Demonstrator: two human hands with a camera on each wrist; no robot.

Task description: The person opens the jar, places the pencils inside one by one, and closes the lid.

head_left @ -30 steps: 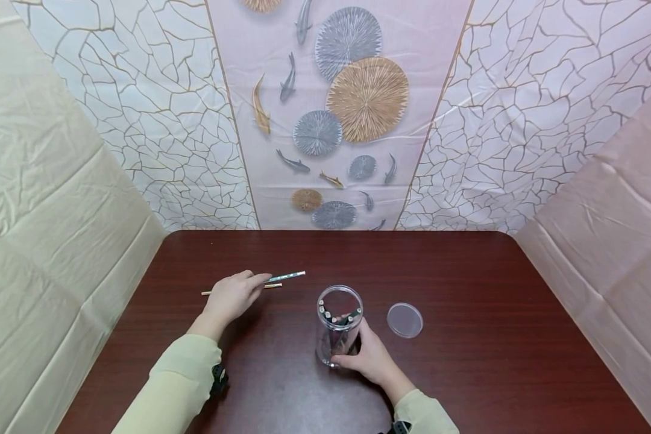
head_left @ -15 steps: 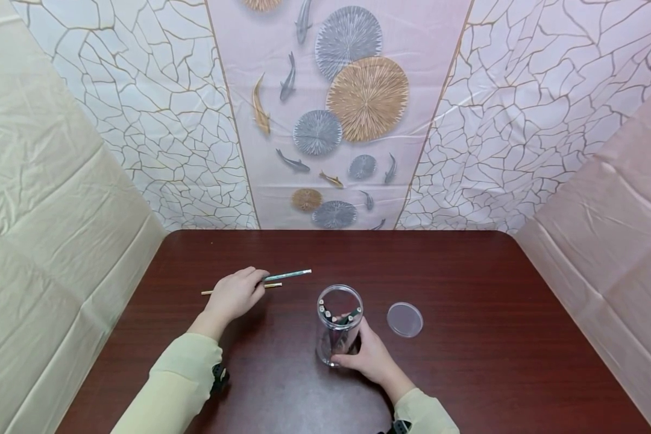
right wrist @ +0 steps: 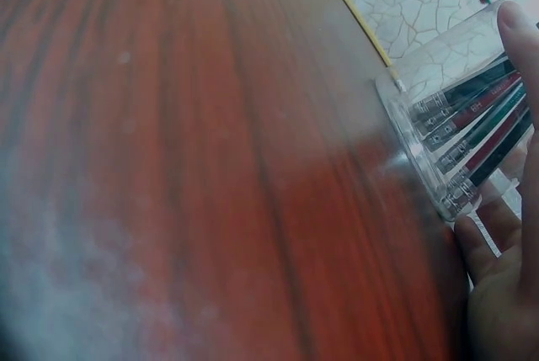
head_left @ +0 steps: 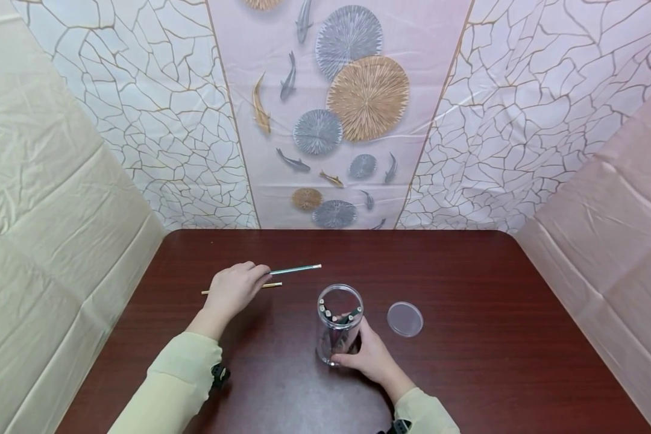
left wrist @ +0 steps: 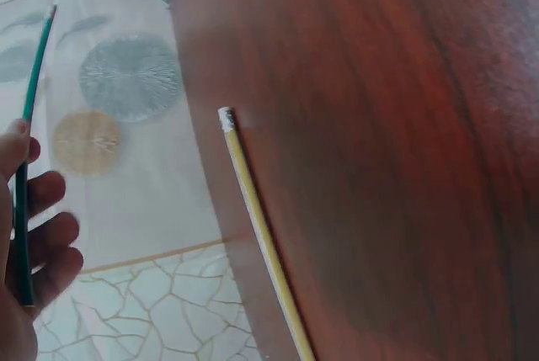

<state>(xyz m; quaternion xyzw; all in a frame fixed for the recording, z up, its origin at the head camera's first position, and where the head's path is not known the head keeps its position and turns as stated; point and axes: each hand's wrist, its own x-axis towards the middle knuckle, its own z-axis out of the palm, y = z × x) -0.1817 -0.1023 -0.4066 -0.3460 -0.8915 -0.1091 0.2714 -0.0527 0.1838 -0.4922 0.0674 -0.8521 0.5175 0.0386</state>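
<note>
My left hand (head_left: 236, 290) pinches a green pencil (head_left: 295, 269) between thumb and fingers, its white-tipped end pointing right and raised off the table. Below that hand a yellow pencil (head_left: 273, 284) lies on the table, partly hidden by the hand in the head view; the left wrist view shows its pale tip and shaft (left wrist: 261, 226). My right hand (head_left: 370, 355) grips the lower side of a clear cylindrical jar (head_left: 325, 343) standing upright without a lid. Inside the jar several dark green and red pencils (right wrist: 484, 125) lean against the wall.
A round clear lid (head_left: 405, 319) lies flat on the dark red-brown table (head_left: 493, 337), right of the jar. A patterned cloth backdrop (head_left: 325, 175) rises behind the table's far edge, with plain cloth walls (head_left: 59, 241) on both sides.
My left hand has lifted the green pencil up from beside the yellow one and shifted it slightly right and away. The right hand and jar have stayed in place.
</note>
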